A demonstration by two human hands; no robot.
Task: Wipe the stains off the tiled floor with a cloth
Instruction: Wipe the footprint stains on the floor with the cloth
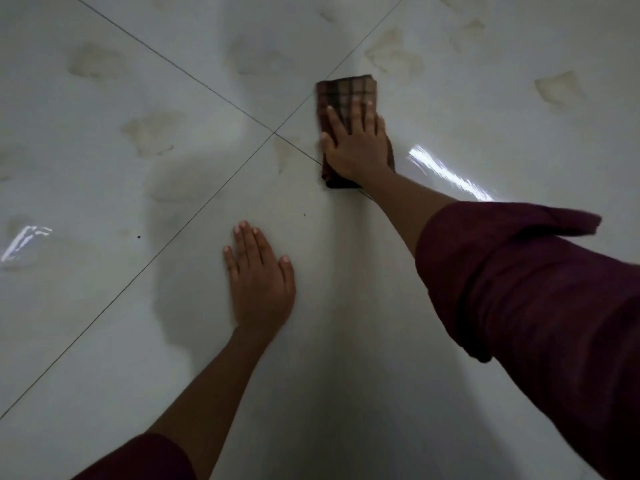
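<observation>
A folded brown checked cloth (346, 93) lies flat on the glossy pale tiled floor (329, 306), just right of where four tiles meet. My right hand (356, 143) presses palm-down on the cloth's near half, fingers spread. My left hand (258, 282) rests flat on the bare tile nearer to me, holding nothing. Yellowish stains mark the floor: one beside the cloth at the grout crossing (285, 155), one beyond the cloth (394, 55), one at far right (557, 88), and several on the left tiles (149, 135).
Dark grout lines (194, 76) cross the floor diagonally. Bright light reflections glare on the tile at the right (450, 174) and left (24, 240). My maroon sleeves (519, 282) cover both upper arms.
</observation>
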